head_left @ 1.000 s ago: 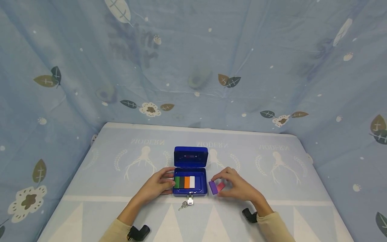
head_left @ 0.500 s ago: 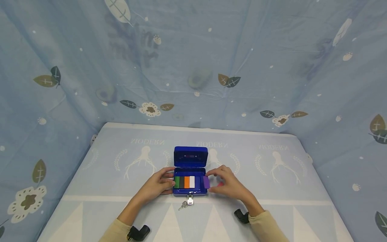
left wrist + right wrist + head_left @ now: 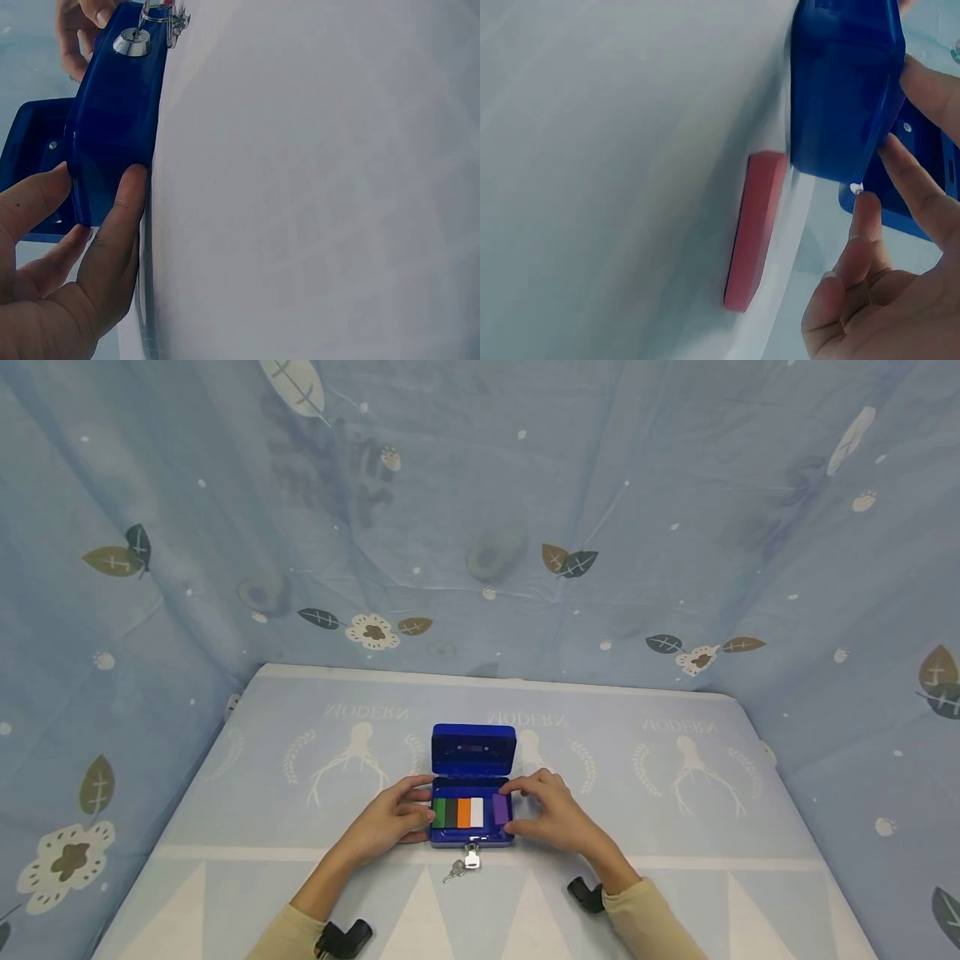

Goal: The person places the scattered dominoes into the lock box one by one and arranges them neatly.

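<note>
A blue cash box (image 3: pixel 491 842) stands on the table with its lid (image 3: pixel 473 750) raised. Inside, on the left, green (image 3: pixel 439 812), dark (image 3: pixel 452 812), orange (image 3: pixel 464 812) and white (image 3: pixel 477 812) blocks lie side by side. My left hand (image 3: pixel 386 817) grips the box's left side, thumb at the rim and fingers on the outer wall. Thumb and index finger of my right hand (image 3: pixel 551 814) pinch a purple block (image 3: pixel 500 810) at its two ends, inside the box's right part. There is a gap between the purple and white blocks.
A pink block (image 3: pixel 756 232) lies on the table just right of the box; the right hand hides it in the head view. Keys (image 3: pixel 455 869) hang at the silver lock (image 3: pixel 472 857) on the box's front. Patterned curtain (image 3: pixel 480 527) surrounds the table.
My right hand has carried the purple block leftward, from beside the box over its right rim and into it. The left hand and the box have stayed put.
</note>
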Available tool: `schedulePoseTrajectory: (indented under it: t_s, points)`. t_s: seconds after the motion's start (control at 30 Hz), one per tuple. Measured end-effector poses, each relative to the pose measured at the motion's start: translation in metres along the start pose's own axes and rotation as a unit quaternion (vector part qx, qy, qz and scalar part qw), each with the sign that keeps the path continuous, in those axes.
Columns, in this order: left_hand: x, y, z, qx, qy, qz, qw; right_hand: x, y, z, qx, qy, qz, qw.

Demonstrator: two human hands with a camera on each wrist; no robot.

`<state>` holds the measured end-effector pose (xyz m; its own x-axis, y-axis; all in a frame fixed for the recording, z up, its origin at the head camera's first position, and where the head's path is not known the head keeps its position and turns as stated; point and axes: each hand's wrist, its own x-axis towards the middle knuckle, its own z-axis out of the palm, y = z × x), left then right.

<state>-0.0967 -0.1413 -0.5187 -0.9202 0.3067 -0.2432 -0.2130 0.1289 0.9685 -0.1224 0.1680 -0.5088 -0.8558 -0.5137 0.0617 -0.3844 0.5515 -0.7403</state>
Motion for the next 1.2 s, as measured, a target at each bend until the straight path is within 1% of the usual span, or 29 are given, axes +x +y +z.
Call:
schedulePoseTrajectory:
  t_s: [0.1,0.23,0.33,0.53,0.73,1.07,1.2]
  points:
    - [0.0,0.0,0.0,0.0,0.0,0.0,1.0,0.003,-0.002,0.003,-0.001,0.001,0.009,1.0]
    - [0.0,-0.001,0.0,0.001,0.001,-0.003,1.0,0.006,-0.007,0.006,-0.003,0.002,0.032,0.9995]
    - [0.0,-0.001,0.0,0.001,-0.002,-0.002,1.0,0.008,-0.01,0.01,-0.018,0.006,0.043,0.9989]
    - [-0.001,0.003,0.001,-0.004,-0.001,-0.001,1.0,0.013,-0.013,0.016,-0.065,0.018,0.047,0.9966]
    - [-0.002,0.003,0.001,-0.007,-0.001,0.0,1.0,0.015,-0.016,0.021,-0.112,0.018,0.055,0.992]
    - [0.0,-0.001,0.0,-0.004,-0.002,-0.001,1.0,0.017,-0.018,0.023,-0.136,0.017,0.064,0.9885]
    - [0.0,-0.001,0.0,-0.002,-0.001,-0.003,1.0,0.019,-0.02,0.024,-0.143,0.01,0.072,0.987]
